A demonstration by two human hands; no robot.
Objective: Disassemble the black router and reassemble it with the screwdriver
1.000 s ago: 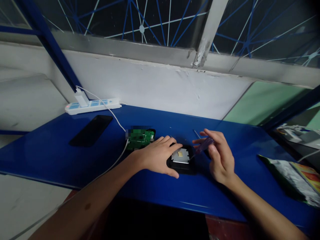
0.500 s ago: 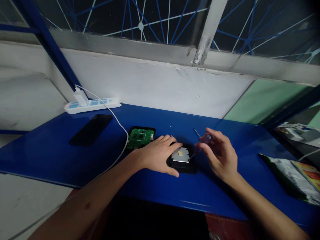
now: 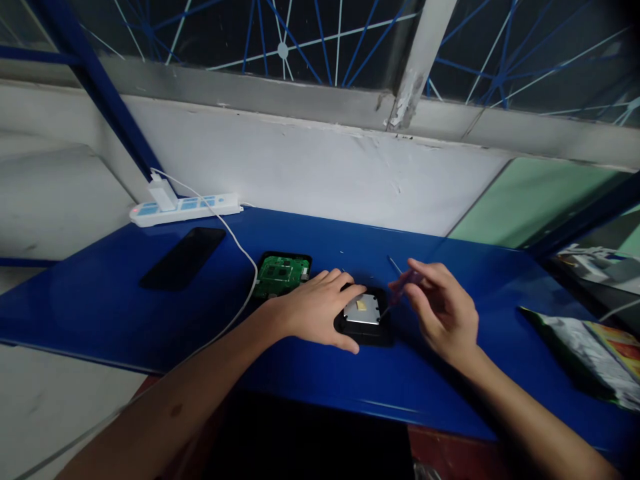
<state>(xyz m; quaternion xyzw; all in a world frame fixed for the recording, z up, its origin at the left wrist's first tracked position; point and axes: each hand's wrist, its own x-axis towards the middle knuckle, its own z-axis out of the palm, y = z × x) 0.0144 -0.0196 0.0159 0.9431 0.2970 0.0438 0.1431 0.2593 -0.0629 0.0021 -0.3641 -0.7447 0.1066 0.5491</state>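
My left hand (image 3: pixel 320 310) lies over the left side of a black plastic cover (image 3: pixel 367 333), its thumb at the near edge and its index finger at the far edge. A silver metal plate (image 3: pixel 367 315) with a small yellowish pad (image 3: pixel 361 305) is set in the cover. My right hand (image 3: pixel 445 310) pinches the translucent purple handle of a screwdriver (image 3: pixel 404 283). Its thin shaft slants down to the plate's right edge; the exact tip contact is too small to tell. Beyond it lies another thin metal shaft (image 3: pixel 395 265), its other end hidden.
Left of the cover sits a black case with a green circuit board (image 3: pixel 280 272). A white cable (image 3: pixel 235 243) runs past it from a power strip (image 3: pixel 187 210). A black phone (image 3: pixel 183 259) lies at left, a shiny packet (image 3: pixel 583 353) at right. Tiny bits (image 3: pixel 342 252) dot the blue table (image 3: pixel 320 387).
My right hand's fingers have shifted and turned slightly around the screwdriver handle. My left hand and the cover stay in place.
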